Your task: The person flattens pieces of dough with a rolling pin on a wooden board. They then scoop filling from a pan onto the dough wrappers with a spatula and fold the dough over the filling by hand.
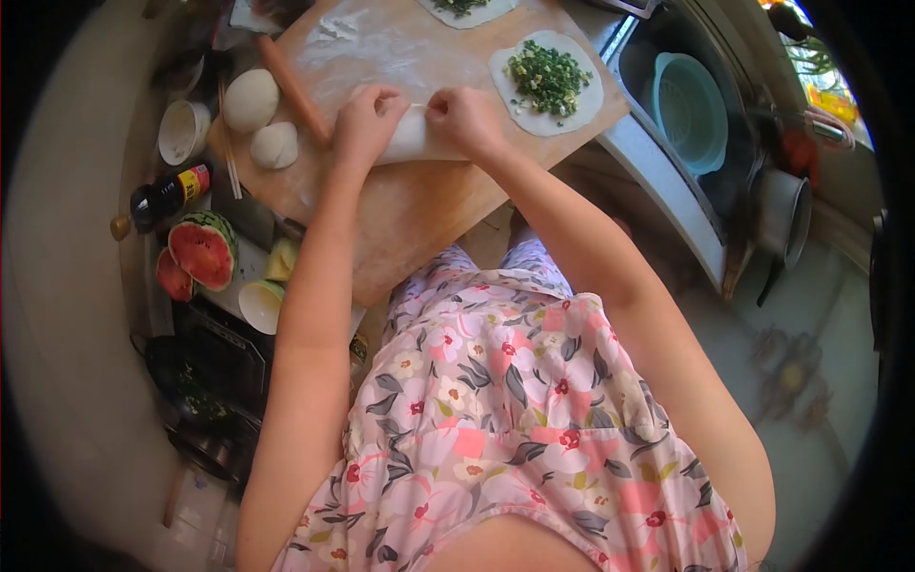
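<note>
On the floured wooden board [419, 214], a white piece of dough [416, 139] lies between my two hands, close to the near edge. My left hand [373, 116] pinches its far edge on the left, thumb and fingers together. The right one, my right hand [464, 118], is closed on the same edge a little further right. Whether anything is inside this dough cannot be seen. Just right of my right hand lies a flat dough round [586, 107] topped with chopped green filling [548, 81]. A rolling pin [292, 88] rests left of my left hand.
Two dough balls [252, 100] sit at the board's left, beside chopsticks [230, 143]. Further left are a white bowl [183, 132], a dark bottle [172, 195] and cut watermelon [203, 252]. A turquoise basin [688, 112] and a pot [784, 217] stand at right.
</note>
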Demonstrator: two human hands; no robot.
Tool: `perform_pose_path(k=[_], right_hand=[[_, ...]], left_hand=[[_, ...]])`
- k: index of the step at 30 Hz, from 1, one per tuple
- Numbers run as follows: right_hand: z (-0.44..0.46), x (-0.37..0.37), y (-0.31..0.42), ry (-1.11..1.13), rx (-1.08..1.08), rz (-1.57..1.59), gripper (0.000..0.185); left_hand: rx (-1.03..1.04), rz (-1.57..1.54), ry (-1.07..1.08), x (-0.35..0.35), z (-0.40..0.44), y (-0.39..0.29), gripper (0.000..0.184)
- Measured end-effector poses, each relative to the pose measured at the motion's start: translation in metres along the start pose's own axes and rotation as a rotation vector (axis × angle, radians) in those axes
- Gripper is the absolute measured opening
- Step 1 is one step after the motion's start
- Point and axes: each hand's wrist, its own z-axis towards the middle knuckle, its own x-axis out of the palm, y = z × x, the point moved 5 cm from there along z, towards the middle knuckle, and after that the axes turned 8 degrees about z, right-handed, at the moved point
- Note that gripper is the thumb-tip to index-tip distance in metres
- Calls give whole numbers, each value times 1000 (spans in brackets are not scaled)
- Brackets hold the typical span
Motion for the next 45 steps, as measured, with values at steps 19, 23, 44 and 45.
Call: perform_pose_path(k=[19,23,44,45], right_hand=[[-6,2,-8,-8,-130,33,15],[-8,1,-9,-34,-187,25,15],[-26,-11,-11,-34,-76,-78,17],[-27,-12,-9,-39,-74,-77,17]], left_hand=[[93,-142,388,9,8,1,21],[119,-278,322,9,5,-2,22],[56,-248,381,18,6,-15,19],[86,-271,371,18,6,-17,19]])
